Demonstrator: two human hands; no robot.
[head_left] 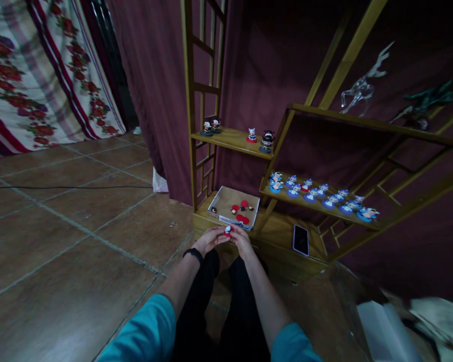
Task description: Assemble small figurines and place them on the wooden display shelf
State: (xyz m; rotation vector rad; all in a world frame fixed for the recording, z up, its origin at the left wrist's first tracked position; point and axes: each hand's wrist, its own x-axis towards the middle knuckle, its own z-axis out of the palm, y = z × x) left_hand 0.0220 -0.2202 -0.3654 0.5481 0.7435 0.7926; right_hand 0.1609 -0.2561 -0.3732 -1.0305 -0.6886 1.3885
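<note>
Between my two hands is a small white figurine (228, 230) on a red base. My left hand (212, 238), with a black band on the wrist, has its fingers closed on the figurine from the left. From the other side my right hand (241, 239) grips it too. Just beyond them lies a shallow cardboard box (219, 197) with several red discs and small dark-haired figurine pieces inside. On the shelf above, a similar white figurine (251, 134) stands on a red base, beside a dark figurine (267, 141).
A wooden display rack (234, 142) rises in front of me. Several blue and white figurines (312, 194) stand on its right shelf. A phone (301, 240) lies on the lower board. A clear deer ornament (362, 90) is higher up. A dark curtain (147, 75) hangs at the left.
</note>
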